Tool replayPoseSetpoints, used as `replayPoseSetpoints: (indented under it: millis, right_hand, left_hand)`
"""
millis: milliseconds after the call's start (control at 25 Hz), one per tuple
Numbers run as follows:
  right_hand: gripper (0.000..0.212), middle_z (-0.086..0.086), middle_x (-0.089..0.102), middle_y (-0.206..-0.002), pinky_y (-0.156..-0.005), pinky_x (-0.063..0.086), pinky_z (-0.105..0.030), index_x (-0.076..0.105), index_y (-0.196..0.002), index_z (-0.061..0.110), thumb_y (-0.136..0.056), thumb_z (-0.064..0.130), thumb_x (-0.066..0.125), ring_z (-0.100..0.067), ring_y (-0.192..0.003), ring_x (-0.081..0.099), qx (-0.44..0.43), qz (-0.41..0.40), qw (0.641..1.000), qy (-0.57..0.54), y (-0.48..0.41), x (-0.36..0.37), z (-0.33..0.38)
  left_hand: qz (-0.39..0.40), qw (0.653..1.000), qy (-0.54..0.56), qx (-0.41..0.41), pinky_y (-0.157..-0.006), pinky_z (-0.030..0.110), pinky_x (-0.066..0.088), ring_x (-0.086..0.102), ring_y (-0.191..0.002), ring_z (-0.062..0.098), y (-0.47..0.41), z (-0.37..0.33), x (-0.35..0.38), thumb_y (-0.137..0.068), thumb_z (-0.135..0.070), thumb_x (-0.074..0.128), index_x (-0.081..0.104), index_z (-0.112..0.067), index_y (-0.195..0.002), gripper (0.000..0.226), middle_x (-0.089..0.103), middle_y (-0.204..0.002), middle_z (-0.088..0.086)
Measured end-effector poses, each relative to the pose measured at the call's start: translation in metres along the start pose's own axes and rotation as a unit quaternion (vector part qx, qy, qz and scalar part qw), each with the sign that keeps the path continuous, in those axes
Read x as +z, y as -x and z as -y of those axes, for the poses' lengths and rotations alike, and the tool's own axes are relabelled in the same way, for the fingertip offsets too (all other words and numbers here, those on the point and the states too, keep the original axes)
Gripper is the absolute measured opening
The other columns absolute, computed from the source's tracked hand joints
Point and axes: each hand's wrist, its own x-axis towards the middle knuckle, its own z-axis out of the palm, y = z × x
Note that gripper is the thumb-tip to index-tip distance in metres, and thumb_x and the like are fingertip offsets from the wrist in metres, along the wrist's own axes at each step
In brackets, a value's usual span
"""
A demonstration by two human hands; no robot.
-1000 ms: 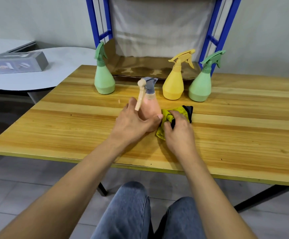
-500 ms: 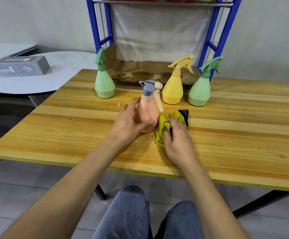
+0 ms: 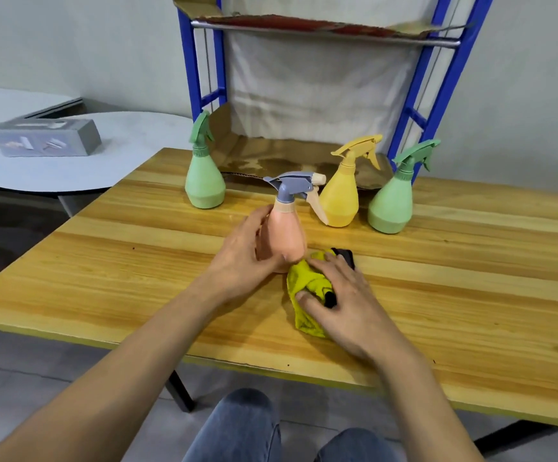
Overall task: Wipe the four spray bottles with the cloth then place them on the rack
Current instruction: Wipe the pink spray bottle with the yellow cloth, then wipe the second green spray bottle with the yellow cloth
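A pink spray bottle (image 3: 287, 233) with a grey head stands upright at the middle of the wooden table (image 3: 114, 261). My left hand (image 3: 241, 253) grips its body from the left. My right hand (image 3: 344, 301) holds the bunched yellow and black cloth (image 3: 307, 288), which touches the bottle's lower right side. Behind stand a green bottle (image 3: 204, 183) at the left, a yellow bottle (image 3: 342, 198) and a second green bottle (image 3: 392, 203) at the right. The blue rack (image 3: 436, 91) rises at the table's far edge, with cardboard on its shelves.
A round white table (image 3: 81, 168) stands to the left with a grey box (image 3: 46, 138) on it. A white cloth hangs at the back of the rack. My knees in jeans show below the table's near edge.
The pink bottle has turned in my left hand, so its nozzle now points right. My right hand has moved the cloth lower against the bottle's base. The view has tilted upward.
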Motion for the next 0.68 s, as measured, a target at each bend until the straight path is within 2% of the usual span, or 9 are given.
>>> replayPoseSetpoints:
  millis: [80, 120, 280, 440, 680]
  right_hand:
    - [0.092, 0.018, -0.005, -0.164, -0.125, -0.005, -0.036, 0.014, -0.154, 0.047, -0.076, 0.083, 0.046, 0.001, -0.15, -0.014, -0.012, 0.026, 1.0, 0.003, 0.004, 0.005, -0.01]
    - [0.092, 0.019, -0.008, -0.164, -0.125, -0.006, -0.034, 0.013, -0.154, 0.048, -0.076, 0.082, 0.047, 0.004, -0.148, -0.016, -0.015, 0.026, 1.0, 0.007, 0.003, 0.006, -0.013]
    - [0.073, 0.017, 0.004, -0.166, -0.125, -0.001, -0.03, 0.024, -0.152, 0.044, -0.088, 0.061, 0.056, 0.006, -0.147, -0.004, 0.007, -0.034, 0.999, -0.003, -0.017, 0.009, -0.015]
    - [0.07, 0.01, 0.012, -0.166, -0.124, 0.01, -0.035, 0.028, -0.152, 0.038, -0.09, 0.058, 0.055, -0.012, -0.152, 0.008, 0.05, -0.068, 0.996, 0.015, -0.048, 0.014, -0.014]
    - [0.07, 0.007, 0.019, -0.164, -0.123, 0.016, -0.039, 0.032, -0.15, 0.037, -0.088, 0.059, 0.056, -0.018, -0.151, 0.015, 0.076, -0.084, 0.994, -0.001, -0.07, 0.018, -0.016]
  left_hand:
    - [-0.038, 0.999, 0.0, -0.002, -0.104, 0.048, 0.052, 0.054, -0.127, 0.022, -0.01, 0.003, 0.008, -0.079, -0.031, 0.087, 0.037, -0.026, -0.152, 0.089, 0.053, -0.142, 0.001]
    - [-0.058, 0.998, -0.001, -0.007, -0.104, 0.047, 0.051, 0.054, -0.126, 0.022, -0.018, 0.004, 0.012, -0.078, -0.03, 0.088, 0.039, -0.026, -0.151, 0.088, 0.053, -0.141, 0.001]
    - [-0.117, 0.992, -0.017, -0.048, -0.109, 0.046, 0.045, 0.053, -0.127, 0.027, -0.052, 0.004, 0.026, -0.078, -0.028, 0.086, 0.04, -0.024, -0.15, 0.085, 0.052, -0.139, 0.006]
    - [-0.156, 0.984, -0.029, -0.08, -0.11, 0.048, 0.041, 0.051, -0.125, 0.036, -0.087, 0.01, 0.035, -0.078, -0.03, 0.086, 0.038, -0.023, -0.15, 0.087, 0.05, -0.138, 0.01]
    - [-0.17, 0.979, -0.034, -0.106, -0.105, 0.045, 0.04, 0.048, -0.127, 0.038, -0.113, 0.003, 0.041, -0.079, -0.031, 0.085, 0.038, -0.024, -0.15, 0.085, 0.046, -0.141, 0.011]
